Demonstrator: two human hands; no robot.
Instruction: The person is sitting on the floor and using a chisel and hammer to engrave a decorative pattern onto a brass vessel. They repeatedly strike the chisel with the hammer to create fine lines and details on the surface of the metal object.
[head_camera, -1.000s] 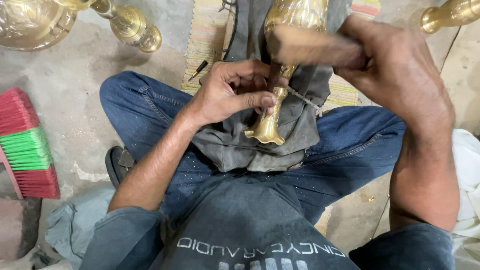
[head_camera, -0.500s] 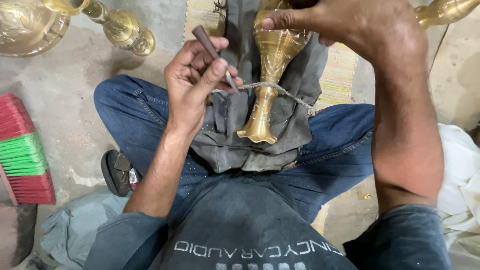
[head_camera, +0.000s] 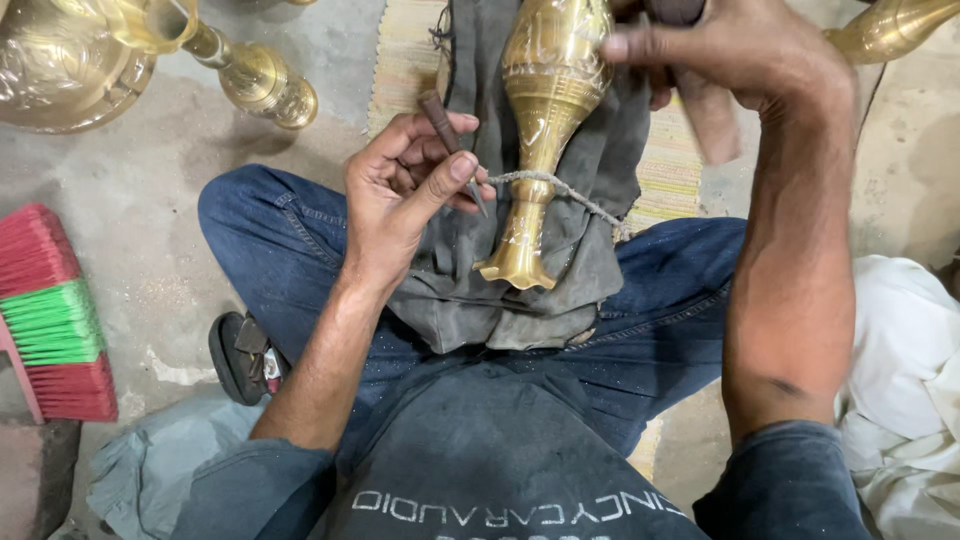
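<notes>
The left hand (head_camera: 400, 195) pinches one small dark punch (head_camera: 450, 140) between thumb and fingers, its tip pointing down toward the narrow neck of one brass vase (head_camera: 545, 120). The vase lies on a grey cloth (head_camera: 600, 190) across the person's lap, base toward the body, and one cord (head_camera: 560, 188) crosses its neck. The right hand (head_camera: 730, 60) is raised just above the vase's wide body, its grip wrapped round a dark handle (head_camera: 680, 10) whose top runs out of view; a blurred shape (head_camera: 710, 115) hangs below it, and what it is cannot be told. Both legs in blue jeans (head_camera: 280, 240) are folded on the floor (head_camera: 130, 250), and a woven mat (head_camera: 405, 60) lies under the cloth. Two more brass pieces sit at upper left, a wide bowl (head_camera: 50, 70) and a stemmed stand (head_camera: 255, 80), with a third piece (head_camera: 890, 25) at upper right. One red and green broom (head_camera: 50, 320) lies at the left, one white cloth (head_camera: 900, 380) at the right.
</notes>
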